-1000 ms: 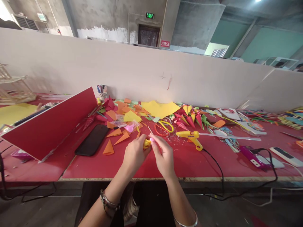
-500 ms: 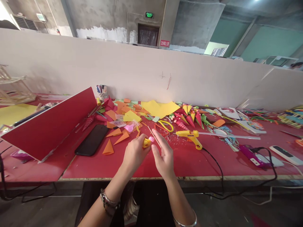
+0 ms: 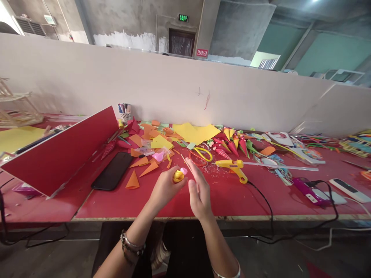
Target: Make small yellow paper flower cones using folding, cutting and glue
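My left hand grips a small yellow rolled piece, which looks like a paper cone, its lower part hidden by my fingers. A pink ball, clay-like, sits at its upper right edge. Facing it from the right, my right hand has its fingers stretched close together and its thumb raised. A thin wooden stick is tucked along those fingers, its tip pointing up and left. The two hands are slightly apart over the red table.
A yellow glue gun with a long glue stick lies to the right, its cord trailing off the edge. Left are a black phone and an upright red board. Paper scraps, yellow-handled scissors and finished paper cones lie behind.
The yellow piece and pink ball have shifted slightly left and turned in my left hand. The gap to my right hand is a little wider.
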Demonstrator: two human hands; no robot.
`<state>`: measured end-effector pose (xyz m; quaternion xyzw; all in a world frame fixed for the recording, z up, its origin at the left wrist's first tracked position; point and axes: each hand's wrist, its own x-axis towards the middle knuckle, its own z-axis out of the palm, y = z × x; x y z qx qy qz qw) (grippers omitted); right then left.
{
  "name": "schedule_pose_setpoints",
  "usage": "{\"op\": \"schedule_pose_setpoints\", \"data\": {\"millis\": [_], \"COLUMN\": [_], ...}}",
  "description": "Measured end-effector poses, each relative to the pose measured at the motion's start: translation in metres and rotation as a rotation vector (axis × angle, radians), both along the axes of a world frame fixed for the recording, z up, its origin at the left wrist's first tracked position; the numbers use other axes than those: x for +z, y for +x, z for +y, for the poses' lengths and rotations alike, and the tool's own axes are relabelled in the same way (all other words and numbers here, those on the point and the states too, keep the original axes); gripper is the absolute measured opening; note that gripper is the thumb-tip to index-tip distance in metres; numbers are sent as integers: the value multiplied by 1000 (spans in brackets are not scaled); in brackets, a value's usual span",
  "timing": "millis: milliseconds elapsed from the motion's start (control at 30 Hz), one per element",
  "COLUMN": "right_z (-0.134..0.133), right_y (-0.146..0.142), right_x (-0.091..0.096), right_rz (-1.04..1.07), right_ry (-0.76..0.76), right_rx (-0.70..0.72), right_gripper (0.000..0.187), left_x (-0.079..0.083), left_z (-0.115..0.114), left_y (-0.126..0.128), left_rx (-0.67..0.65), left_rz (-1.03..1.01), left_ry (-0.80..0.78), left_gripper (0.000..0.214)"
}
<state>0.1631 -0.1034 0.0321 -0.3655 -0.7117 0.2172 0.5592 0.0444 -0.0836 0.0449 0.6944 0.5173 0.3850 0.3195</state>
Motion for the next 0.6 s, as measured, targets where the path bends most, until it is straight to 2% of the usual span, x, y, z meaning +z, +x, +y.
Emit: {"op": "schedule_pose_setpoints", "data": {"millis": [133, 233, 367, 600], "right_z": [2, 3, 5, 6], "right_y": [0, 1, 4, 6], "right_x": [3, 8, 13, 11], "right_rz": [76, 201, 252, 297], "right_ry": [-71, -198, -289, -274], "right_rx": [94, 138, 267, 319], "right_gripper": [36, 32, 21, 21], "left_x": [1, 5, 6, 3], "left_z": [-2, -5, -7, -6], "left_y": [-2, -4, -6, -6], "left_rx": [-268, -399, -433, -443], "left_rz": [-261, -335, -310, -287], "left_ry": [-106, -169, -162, -185], "left_gripper": [10, 10, 11, 10]}}
